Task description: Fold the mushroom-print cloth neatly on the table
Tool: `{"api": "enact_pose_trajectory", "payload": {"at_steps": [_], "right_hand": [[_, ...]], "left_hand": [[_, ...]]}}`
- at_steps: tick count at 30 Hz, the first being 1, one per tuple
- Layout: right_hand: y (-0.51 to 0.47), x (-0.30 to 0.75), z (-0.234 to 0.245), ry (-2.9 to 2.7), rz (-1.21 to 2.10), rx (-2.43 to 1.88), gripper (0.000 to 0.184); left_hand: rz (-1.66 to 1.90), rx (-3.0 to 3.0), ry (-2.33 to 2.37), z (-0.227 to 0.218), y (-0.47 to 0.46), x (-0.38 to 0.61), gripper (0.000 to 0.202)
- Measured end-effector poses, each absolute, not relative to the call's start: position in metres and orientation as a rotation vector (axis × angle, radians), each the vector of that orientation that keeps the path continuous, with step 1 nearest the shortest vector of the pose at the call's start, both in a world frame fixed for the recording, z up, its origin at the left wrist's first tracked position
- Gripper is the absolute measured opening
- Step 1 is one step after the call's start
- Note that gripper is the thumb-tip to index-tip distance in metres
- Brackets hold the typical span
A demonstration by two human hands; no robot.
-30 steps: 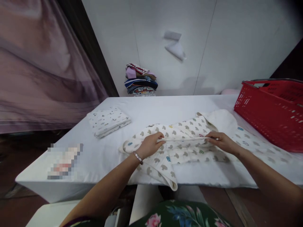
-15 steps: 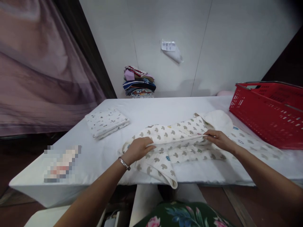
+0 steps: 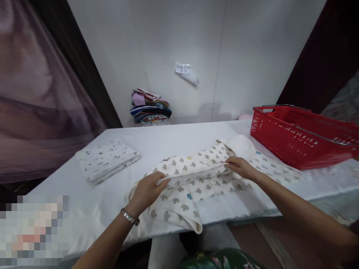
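Since 1.0 s ago: left hand (image 3: 148,188) slid leftward along the cloth's raised edge (image 3: 193,173), widening its gap from the right hand (image 3: 241,168). Each grip is closed in a pinch on that edge, 1 per end. Mushroom-print cloth (image 3: 196,183) lies on the desk (image 3: 182,138), near its front. Judgement: even tension between the 2 pinches should keep the edge straight.

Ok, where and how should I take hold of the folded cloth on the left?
Best at the near edge of the folded cloth, probably coming in low from the near right and pinching all the layers together: it lies flat, and its stacked layers show along that edge.
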State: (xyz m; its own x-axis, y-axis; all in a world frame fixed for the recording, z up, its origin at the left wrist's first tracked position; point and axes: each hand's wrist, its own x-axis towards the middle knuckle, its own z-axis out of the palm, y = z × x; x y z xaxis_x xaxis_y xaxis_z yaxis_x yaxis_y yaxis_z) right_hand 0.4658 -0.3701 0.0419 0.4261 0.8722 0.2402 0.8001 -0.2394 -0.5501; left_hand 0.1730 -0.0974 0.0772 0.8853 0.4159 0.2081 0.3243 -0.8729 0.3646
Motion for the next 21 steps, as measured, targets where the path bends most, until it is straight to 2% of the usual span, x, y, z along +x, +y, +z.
{"api": "enact_pose_trajectory", "payload": {"at_steps": [4, 6, 12, 17, 21], "right_hand": [[-0.348, 0.436, 0.054, -1.565, 0.031, -2.064, 0.023], [-0.333, 0.413, 0.059, -1.709, 0.003, -2.045, 0.022], [-0.301, 0.358, 0.057, -1.896, -0.067, -1.987, 0.012], [-0.301, 0.349, 0.05, -1.867, -0.116, -1.908, 0.012], [-0.307, 0.353, 0.047, -1.898, -0.092, -1.859, 0.013]], "left_hand": [[0.681, 2.756, 0.727, 0.082, -0.111, 0.182, 0.019], [0.681, 2.8, 0.69, 0.079, -0.125, 0.191, 0.017], [0.399, 2.754, 0.297, 0.061, -0.179, 0.215, 0.051], [0.3, 2.744, 0.292, 0.054, -0.183, 0.222, 0.016], [0.247, 2.818, 0.242, 0.051, -0.175, 0.224, 0.012]]}}
